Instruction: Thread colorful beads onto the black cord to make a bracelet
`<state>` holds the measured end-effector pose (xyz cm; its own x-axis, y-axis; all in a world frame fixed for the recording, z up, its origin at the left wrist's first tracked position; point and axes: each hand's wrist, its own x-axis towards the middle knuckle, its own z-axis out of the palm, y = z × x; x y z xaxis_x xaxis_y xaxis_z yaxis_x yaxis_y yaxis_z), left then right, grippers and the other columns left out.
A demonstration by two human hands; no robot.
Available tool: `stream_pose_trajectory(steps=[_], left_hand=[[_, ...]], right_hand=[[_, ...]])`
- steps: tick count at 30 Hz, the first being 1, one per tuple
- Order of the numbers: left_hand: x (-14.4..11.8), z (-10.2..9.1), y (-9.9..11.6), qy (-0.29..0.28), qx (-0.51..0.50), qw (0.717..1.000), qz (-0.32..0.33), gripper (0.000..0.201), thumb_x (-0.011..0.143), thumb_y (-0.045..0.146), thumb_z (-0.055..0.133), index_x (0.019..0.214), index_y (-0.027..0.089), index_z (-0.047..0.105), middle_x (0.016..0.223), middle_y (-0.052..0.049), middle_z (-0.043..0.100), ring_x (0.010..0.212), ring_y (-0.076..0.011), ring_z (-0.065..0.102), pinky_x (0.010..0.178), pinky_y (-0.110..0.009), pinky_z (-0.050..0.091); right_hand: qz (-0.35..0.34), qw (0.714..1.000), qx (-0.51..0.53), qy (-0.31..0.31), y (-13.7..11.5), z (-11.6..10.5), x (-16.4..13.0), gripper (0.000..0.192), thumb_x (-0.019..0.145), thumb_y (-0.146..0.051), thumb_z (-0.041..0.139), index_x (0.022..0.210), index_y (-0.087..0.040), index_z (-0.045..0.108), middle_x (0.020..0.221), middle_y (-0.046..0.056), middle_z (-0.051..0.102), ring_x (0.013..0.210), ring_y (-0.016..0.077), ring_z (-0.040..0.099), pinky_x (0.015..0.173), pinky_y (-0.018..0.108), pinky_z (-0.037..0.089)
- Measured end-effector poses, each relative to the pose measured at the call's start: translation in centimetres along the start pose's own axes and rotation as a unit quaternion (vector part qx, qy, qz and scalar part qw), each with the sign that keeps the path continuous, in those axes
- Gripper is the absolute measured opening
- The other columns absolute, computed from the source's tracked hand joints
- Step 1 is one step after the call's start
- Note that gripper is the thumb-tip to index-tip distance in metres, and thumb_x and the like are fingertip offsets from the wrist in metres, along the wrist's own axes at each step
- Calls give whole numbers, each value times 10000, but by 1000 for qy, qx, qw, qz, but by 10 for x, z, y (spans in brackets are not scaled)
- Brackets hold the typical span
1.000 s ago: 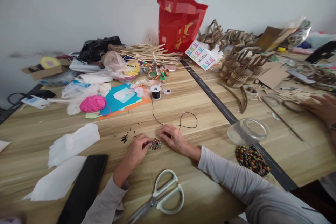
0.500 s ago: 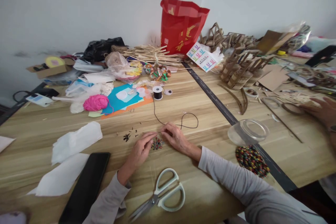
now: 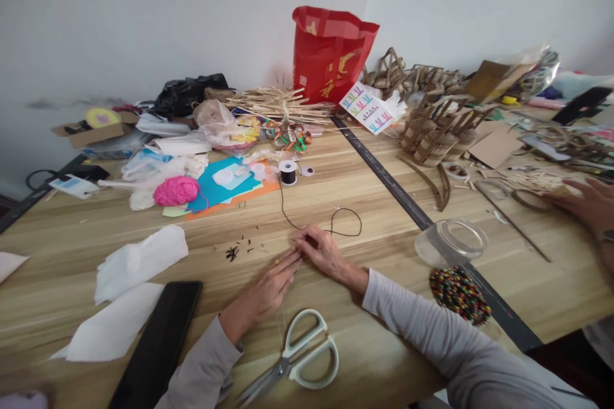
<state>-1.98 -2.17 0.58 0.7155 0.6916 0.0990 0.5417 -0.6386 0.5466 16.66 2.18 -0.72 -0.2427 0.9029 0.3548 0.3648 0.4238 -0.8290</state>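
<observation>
My left hand [image 3: 268, 289] lies flat on the wooden table [image 3: 336, 198], fingers stretched out over the spot where a small cluster of coloured beads lay; the cluster is hidden. My right hand [image 3: 322, 250] rests beside it, fingertips pinched at the end of a thin black cord [image 3: 336, 222] that loops across the table to a black spool [image 3: 288, 171]. Whether the fingers truly grip the cord is hard to tell. Tiny dark bits [image 3: 233, 250] lie left of my hands.
White-handled scissors [image 3: 300, 355] lie near the front edge, a black phone [image 3: 156, 345] and white tissue [image 3: 139, 259] to the left. A pile of coloured beads [image 3: 459, 294] and a clear jar [image 3: 451, 240] sit right. Another person's hand [image 3: 582, 203] is far right. Craft clutter fills the back.
My left hand has uncurled and slid right, flattening over the bead cluster, which is no longer visible. My right hand has barely moved.
</observation>
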Motion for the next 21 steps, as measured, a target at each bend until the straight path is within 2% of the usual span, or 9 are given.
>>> stream_pose_trajectory(steps=[11, 17, 21], left_hand=[[-5, 2, 9, 0, 0, 1000, -5, 461, 937, 147, 344, 1394, 203, 369, 1471, -73, 366, 1363, -196, 306, 1121, -416, 325], [-2, -6, 14, 8, -63, 997, -35, 416, 949, 210, 342, 1351, 212, 446, 1426, -56, 439, 1316, -193, 395, 1111, -406, 337], [1, -11, 10, 55, -136, 986, -74, 384, 936, 241, 372, 1281, 210, 538, 1353, -59, 532, 1251, -209, 481, 1083, -408, 372]], right_hand=[[11, 1000, 10, -8, -3, -2, 1, 77, 823, -190, 531, 777, -154, 581, 681, -6, 547, 617, 107, 491, 576, 210, 390], [-6, 1000, 12, -8, 1, -3, 0, 91, 837, -174, 510, 848, -148, 596, 738, 16, 573, 669, 126, 520, 620, 230, 410], [-23, 999, 24, -18, 2, -4, 0, 115, 848, -160, 513, 896, -161, 616, 788, 28, 599, 728, 141, 552, 670, 249, 433]])
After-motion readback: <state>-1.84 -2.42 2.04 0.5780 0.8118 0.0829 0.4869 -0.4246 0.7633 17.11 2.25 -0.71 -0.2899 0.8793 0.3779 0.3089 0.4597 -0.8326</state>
